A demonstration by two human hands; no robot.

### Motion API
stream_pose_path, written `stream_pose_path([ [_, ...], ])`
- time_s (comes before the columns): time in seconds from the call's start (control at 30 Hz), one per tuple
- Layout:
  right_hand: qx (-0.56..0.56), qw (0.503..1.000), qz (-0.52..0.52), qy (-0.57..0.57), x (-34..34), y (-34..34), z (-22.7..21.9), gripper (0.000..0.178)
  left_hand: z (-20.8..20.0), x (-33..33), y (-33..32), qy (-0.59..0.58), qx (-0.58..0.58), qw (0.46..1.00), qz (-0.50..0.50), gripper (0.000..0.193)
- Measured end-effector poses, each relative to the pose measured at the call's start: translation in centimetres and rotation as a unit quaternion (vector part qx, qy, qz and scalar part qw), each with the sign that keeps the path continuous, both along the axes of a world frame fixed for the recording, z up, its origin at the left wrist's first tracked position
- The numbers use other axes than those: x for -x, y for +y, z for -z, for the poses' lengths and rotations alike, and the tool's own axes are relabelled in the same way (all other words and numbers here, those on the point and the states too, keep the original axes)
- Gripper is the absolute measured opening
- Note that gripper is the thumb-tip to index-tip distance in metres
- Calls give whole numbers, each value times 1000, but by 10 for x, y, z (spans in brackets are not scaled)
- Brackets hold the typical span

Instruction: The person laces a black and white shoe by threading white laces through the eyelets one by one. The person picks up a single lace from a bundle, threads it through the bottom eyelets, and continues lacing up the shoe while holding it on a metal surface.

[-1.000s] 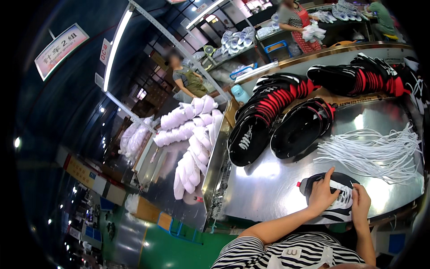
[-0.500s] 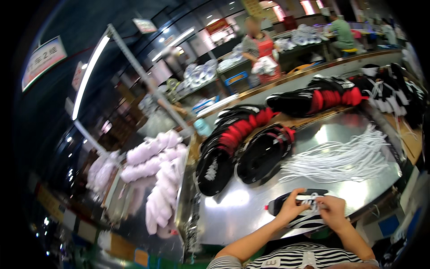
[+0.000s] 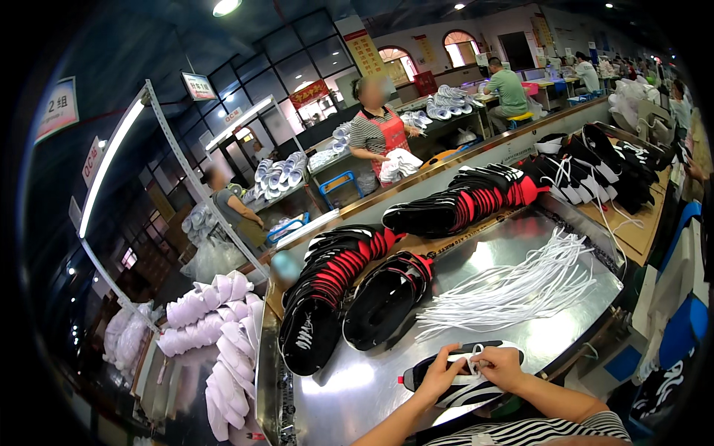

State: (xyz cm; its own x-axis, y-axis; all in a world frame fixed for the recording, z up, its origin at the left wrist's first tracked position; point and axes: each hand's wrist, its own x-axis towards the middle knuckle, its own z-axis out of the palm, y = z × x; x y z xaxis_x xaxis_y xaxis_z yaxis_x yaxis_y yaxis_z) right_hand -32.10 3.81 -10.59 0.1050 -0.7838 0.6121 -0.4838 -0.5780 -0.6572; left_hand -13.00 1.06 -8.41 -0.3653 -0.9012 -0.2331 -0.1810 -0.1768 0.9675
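Observation:
A black-and-white striped shoe upper (image 3: 476, 393) with a small red tab lies at the front of the metal tabletop, close to my body. My left hand (image 3: 439, 374) grips its left side, thumb and fingers bent over the lacing area. Over the middle of the upper, my right hand (image 3: 503, 369) is closed with its fingertips pinched on a white shoelace (image 3: 473, 360). Parts of the lace and eyelets are hidden behind my fingers. Just beyond my hands spreads a loose bundle of white shoelaces (image 3: 513, 288).
Nested rows of black-and-red shoe uppers (image 3: 338, 269) line the table's far and left sides, with a separate black upper (image 3: 388, 303) beside them. Pale pink shoe parts (image 3: 225, 372) are stacked at left. Laced uppers (image 3: 576, 175) lie far right. A person in a red apron (image 3: 383, 134) stands beyond the barrier.
The view has turned, so the table and my hands sit further left and slightly lower in it. Both hands stay at the upper; the fingers of my right hand have shifted along the lace.

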Motion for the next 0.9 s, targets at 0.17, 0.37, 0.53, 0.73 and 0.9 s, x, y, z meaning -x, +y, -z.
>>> stream_pose_path([
  [0.17, -14, 991, -103, -79, -20, 32, -39, 16, 32, -8, -22, 21, 35, 997, -67, 37],
  [0.37, 20, 987, -149, -56, -20, 45, -60, 12, -2, 8, -46, -24, 90, 992, -91, 36],
  [0.53, -47, 991, -122, -24, -24, 41, -20, 17, -1, 17, -42, 15, 44, 996, -76, 32],
  [0.73, -231, 954, -77, -175, -14, 36, 2, 22, -22, 4, -23, -95, 70, 993, -24, 42],
  [0.9, -481, 832, -33, -275, 16, 35, -18, 18, -35, -11, 15, -193, 256, 947, 27, 41],
])
